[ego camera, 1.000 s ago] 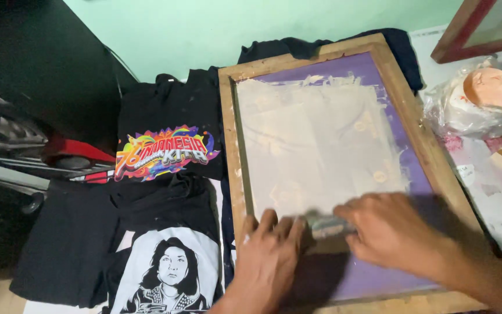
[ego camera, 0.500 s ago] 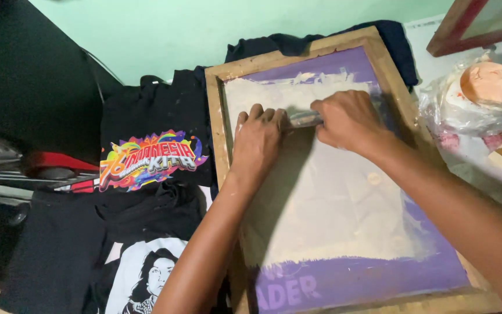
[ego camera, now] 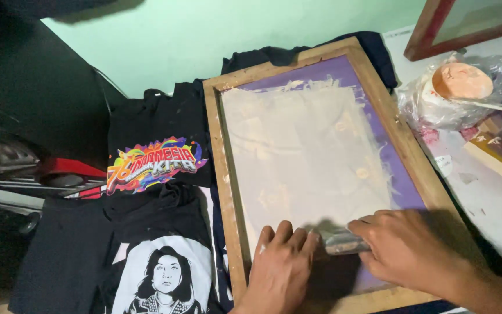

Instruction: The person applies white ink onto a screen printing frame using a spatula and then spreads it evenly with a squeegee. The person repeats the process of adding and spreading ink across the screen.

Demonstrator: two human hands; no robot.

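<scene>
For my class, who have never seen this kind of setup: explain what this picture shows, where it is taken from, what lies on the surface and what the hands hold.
The picture comes from a camera worn on a person's head, looking down at their own bare hands. A wooden-framed printing screen with purple mesh, smeared with pale ink, lies on dark cloth. The left hand and right hand together press a squeegee at the screen's near end. Beside it lie black printed T-shirts. To the right sits a plastic-wrapped tub.
</scene>
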